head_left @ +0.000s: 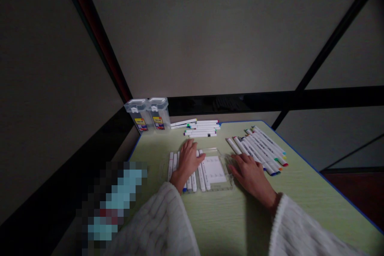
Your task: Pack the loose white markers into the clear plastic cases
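My left hand [189, 159] lies flat, fingers stretched out, on a row of white markers [203, 176] that sit in a clear shallow plastic case [223, 180]. My right hand [251, 173] rests open beside the case's right edge, its fingertips touching the case and the near end of another row of white markers with coloured caps [261, 149]. Both wrists are in white knitted sleeves. The right half of the case shows a white label and holds no markers.
The pale green table [228, 216] has a blue edge. A small pile of white markers [201, 127] lies at the back. Two clear lidded boxes [148, 114] stand at the back left corner. Dark frame bars and a plain wall lie behind.
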The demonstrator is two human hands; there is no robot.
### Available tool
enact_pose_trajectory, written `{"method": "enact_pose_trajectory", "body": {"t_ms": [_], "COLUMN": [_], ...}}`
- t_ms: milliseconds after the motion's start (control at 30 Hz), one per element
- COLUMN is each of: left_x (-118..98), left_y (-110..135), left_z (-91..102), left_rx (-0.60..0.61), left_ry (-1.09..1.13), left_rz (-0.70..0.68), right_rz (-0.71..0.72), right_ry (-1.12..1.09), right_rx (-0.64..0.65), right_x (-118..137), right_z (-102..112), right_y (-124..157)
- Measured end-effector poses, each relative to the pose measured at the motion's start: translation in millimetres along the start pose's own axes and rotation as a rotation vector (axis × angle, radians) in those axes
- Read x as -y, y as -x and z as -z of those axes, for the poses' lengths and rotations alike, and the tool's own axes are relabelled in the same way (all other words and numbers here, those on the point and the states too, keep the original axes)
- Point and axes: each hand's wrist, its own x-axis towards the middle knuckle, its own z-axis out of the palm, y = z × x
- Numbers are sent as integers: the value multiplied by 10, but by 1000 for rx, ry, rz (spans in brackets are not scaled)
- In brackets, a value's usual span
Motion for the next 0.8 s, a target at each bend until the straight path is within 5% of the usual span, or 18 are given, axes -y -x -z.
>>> {"method": "enact_pose_trajectory", "body": {"t_ms": [467, 800], "left_x": [18, 9], "left_y": [-74, -94], "left_z": [-2, -6], "left_rx": [48, 39], "left_ry": [2, -7], "left_rz": [29, 0], "right_rz": [-27, 129], "right_ry": [51, -106], "right_rx": [-49, -113], "right_x": [15, 30], "right_z": [-34, -32], "right_y": [9, 14]}}
